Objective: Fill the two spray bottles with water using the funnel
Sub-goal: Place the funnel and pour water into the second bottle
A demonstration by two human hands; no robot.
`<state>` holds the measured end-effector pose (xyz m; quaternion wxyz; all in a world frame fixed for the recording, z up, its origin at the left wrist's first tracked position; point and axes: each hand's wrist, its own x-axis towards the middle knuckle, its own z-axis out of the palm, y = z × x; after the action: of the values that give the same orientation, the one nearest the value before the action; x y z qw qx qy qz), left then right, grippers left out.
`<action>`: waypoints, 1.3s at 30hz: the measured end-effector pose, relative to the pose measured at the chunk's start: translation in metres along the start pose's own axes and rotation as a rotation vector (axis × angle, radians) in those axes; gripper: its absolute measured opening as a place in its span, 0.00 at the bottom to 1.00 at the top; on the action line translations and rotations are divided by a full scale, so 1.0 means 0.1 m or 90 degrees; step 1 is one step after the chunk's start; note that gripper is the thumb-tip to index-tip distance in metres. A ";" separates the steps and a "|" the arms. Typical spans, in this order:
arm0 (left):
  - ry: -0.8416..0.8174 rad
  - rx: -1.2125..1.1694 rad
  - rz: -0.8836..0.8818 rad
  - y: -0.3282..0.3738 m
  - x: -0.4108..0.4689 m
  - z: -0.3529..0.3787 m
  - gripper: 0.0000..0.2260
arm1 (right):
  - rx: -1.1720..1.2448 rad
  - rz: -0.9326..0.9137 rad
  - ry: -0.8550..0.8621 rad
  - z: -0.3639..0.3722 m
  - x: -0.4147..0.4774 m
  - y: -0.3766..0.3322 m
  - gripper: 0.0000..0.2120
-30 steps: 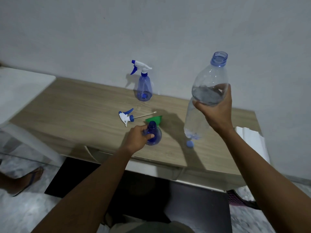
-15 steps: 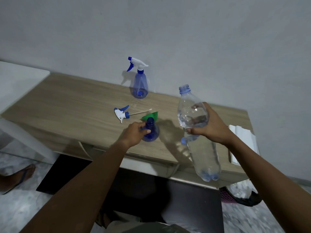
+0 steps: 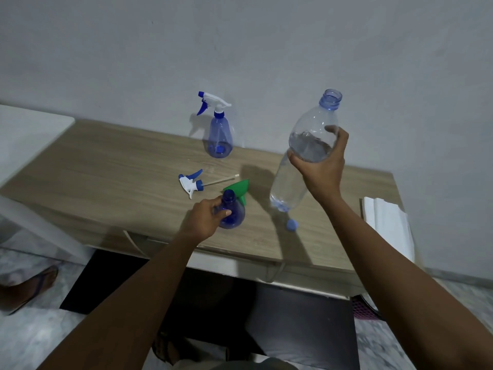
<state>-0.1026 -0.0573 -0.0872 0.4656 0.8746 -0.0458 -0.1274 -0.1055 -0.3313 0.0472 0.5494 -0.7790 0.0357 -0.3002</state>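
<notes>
My left hand point(image 3: 204, 218) grips an open blue spray bottle point(image 3: 232, 213) standing near the front of the wooden table point(image 3: 106, 177). A green funnel point(image 3: 237, 188) lies on its side just behind that bottle. My right hand point(image 3: 321, 164) holds a large clear water bottle point(image 3: 304, 156) uncapped, tilted, above the table to the right. Its blue cap point(image 3: 292, 224) lies on the table below. The detached spray head point(image 3: 190, 182) with its tube lies left of the funnel. A second spray bottle point(image 3: 219, 134), head on, stands by the wall.
A stack of white paper point(image 3: 386, 225) lies at the table's right end. A white surface point(image 3: 26, 129) adjoins the table on the left. Someone's sandalled foot point(image 3: 26, 287) is on the floor at lower left.
The water bottle swung low in front of the table edge and is now raised again, neck up and to the right. My left hand has stayed on the open spray bottle.
</notes>
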 end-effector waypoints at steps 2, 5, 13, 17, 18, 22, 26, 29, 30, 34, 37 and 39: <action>0.001 0.001 -0.005 -0.02 0.01 -0.02 0.19 | -0.009 0.017 0.009 0.07 0.05 0.04 0.40; 0.002 0.000 -0.007 -0.04 0.02 -0.03 0.21 | -0.016 0.047 0.017 0.12 0.09 0.13 0.41; -0.007 -0.024 0.006 -0.01 -0.02 -0.05 0.22 | -0.040 0.096 0.013 0.08 0.08 0.26 0.45; -0.013 -0.023 0.006 -0.03 -0.01 -0.09 0.26 | -0.052 0.114 0.097 0.11 -0.17 0.35 0.45; -0.008 -0.025 0.003 -0.04 -0.01 -0.10 0.27 | -0.080 0.098 0.156 0.14 -0.31 0.38 0.42; 0.012 -0.015 0.001 -0.08 0.00 -0.18 0.25 | -0.099 0.042 0.113 0.40 -0.79 0.51 0.19; 0.042 -0.016 0.005 -0.13 -0.02 -0.23 0.20 | -0.149 0.061 -0.150 0.78 -0.82 0.65 0.15; 0.046 -0.033 0.015 -0.12 -0.05 -0.23 0.20 | -0.208 0.118 -0.289 1.03 -0.64 0.76 0.20; 0.041 -0.041 0.013 -0.10 -0.06 -0.23 0.20 | -0.229 0.131 -0.328 1.10 -0.58 0.78 0.21; 0.023 -0.037 0.012 -0.07 -0.07 -0.26 0.20 | -0.238 0.173 -0.399 1.27 -0.49 0.82 0.19; 0.019 -0.034 0.015 -0.06 -0.07 -0.28 0.20 | -0.196 0.183 -0.336 1.25 -0.52 0.80 0.10; 0.017 -0.026 0.024 -0.04 -0.08 -0.28 0.19 | -0.154 0.178 -0.290 1.17 -0.56 0.76 0.09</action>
<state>-0.1026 -0.0309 -0.0737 0.4861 0.8656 -0.0532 -0.1079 -0.0711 -0.2419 -0.0683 0.4822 -0.8738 0.0542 -0.0329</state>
